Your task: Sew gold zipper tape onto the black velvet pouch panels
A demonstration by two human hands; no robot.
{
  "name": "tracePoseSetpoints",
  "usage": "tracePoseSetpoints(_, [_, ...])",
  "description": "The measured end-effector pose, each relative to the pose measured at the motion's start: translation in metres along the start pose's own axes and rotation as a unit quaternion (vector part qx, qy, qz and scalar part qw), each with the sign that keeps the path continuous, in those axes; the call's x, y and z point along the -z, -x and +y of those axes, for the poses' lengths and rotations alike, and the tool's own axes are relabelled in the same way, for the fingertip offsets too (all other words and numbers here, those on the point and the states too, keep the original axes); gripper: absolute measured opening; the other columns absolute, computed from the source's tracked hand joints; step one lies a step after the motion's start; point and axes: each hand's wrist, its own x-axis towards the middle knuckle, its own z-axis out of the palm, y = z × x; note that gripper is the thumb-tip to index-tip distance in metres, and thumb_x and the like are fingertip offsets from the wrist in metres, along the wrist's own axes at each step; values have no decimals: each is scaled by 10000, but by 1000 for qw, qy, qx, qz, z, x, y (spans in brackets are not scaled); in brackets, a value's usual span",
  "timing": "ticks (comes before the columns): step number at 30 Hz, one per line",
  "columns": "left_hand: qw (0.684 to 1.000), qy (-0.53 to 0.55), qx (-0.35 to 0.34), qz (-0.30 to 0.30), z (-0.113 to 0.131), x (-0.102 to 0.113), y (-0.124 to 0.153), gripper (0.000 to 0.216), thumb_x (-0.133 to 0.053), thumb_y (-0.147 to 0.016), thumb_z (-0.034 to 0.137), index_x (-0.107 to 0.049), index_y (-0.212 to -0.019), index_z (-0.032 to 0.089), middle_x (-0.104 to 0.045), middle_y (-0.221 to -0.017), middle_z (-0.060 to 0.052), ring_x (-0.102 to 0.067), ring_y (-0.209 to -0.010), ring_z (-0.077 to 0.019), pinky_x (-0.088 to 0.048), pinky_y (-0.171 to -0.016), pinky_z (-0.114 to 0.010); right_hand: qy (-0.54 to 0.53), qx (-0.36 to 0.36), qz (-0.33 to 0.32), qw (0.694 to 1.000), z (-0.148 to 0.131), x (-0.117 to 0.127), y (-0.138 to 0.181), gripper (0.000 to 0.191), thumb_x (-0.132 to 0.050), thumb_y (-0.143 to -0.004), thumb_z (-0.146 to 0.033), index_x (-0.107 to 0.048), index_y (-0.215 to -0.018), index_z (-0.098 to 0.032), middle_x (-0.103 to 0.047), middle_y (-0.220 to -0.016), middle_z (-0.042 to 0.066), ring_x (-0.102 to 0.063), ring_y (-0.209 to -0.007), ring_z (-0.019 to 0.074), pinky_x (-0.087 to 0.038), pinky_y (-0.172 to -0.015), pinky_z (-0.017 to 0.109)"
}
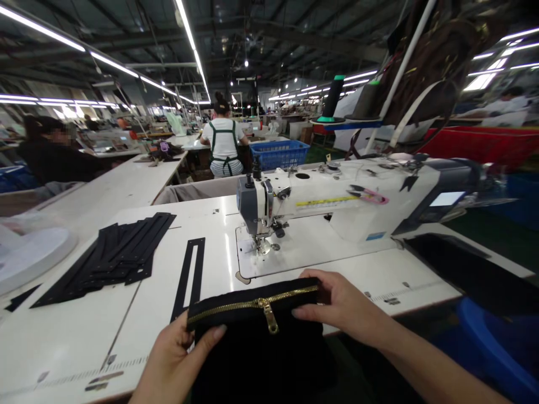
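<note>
Between my two hands I hold a black fabric pouch [261,359] with a gold-toothed zipper [236,307] across its upper part. A gold zipper pull [269,317] hangs down near the middle. My left hand [179,350] grips the pouch's left end, thumb on the front. My right hand [332,303] pinches the right end, thumb in front and fingers behind. Just beyond the pouch is a white sewing machine [311,207], its presser foot [263,247] above the needle plate. A black frame-shaped strip [183,280] with a long slot lies beside the pouch, partly hidden by it.
A spread pile of black strips [122,252] lies on the white table [138,342] at left. Pink-handled snips [370,194] rest on the machine. Thread cones [332,98] stand behind it. Farther off are a blue basket [280,154] and a seated person in a green apron [225,140].
</note>
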Motion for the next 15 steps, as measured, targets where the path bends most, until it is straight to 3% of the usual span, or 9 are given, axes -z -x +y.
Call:
tracePoseSetpoints(2, [1000, 19, 18, 7, -2, -3, 2, 313, -646, -705, 424, -643, -918, 195, -689, -810, -26, -639, -812, -235, -510, -795, -343, -26, -4, -1, 1000, 6, -1, -1, 277, -732, -626, -297, -511, -731, -167, -536, -685, -31, -515, -665, 124, -407, -601, 229])
tracePoseSetpoints(4, [999, 31, 9, 18, -5, -4, 3, 403, -638, -717, 415, -586, -1055, 203, -681, -840, -25, -638, -801, -216, -517, -780, -331, -29, 0, -1, 1000, 11, -2, -2, 265, -719, -642, -296, -512, -745, -166, -553, -711, -19, -534, -697, 137, -422, -629, 243])
tracePoseSetpoints(6, [998, 23, -33, 38, -10, -3, 2, 541, -621, -740, 386, -444, -1227, 232, -655, -976, -39, -631, -802, -186, -521, -762, -310, -31, 4, 8, 999, 16, -4, -3, 266, -706, -655, -297, -525, -801, -169, -581, -760, -4, -560, -748, 153, -439, -673, 259])
tracePoseSetpoints(8, [993, -23, -99, 60, -18, -1, -2, 560, -605, -760, 352, -382, -1266, 262, -584, -1135, -68, -617, -802, -164, -522, -737, -290, -29, 9, 37, 999, 23, -7, -3, 342, -685, -675, -296, -522, -955, -188, -599, -797, -2, -582, -787, 165, -454, -706, 274])
tracePoseSetpoints(11, [975, -122, -177, 57, -30, -1, -13, 282, -563, -793, 313, -543, -1067, 246, -519, -1194, -81, -590, -729, -137, -517, -636, -258, 78, 30, 116, 990, 40, -11, -7, 434, -615, -739, -282, -473, -1146, -231, -597, -789, -7, -593, -748, 169, -470, -686, 295])
tracePoseSetpoints(15, [962, -204, -181, -24, -38, -5, -28, 126, -502, -810, 269, -589, -883, 215, -564, -1021, -49, -556, -585, -106, -500, -553, -247, 300, 109, 154, 935, 64, -12, -15, 129, -557, -782, -211, -629, -887, -229, -564, -922, 38, -572, -769, 174, -468, -716, 318])
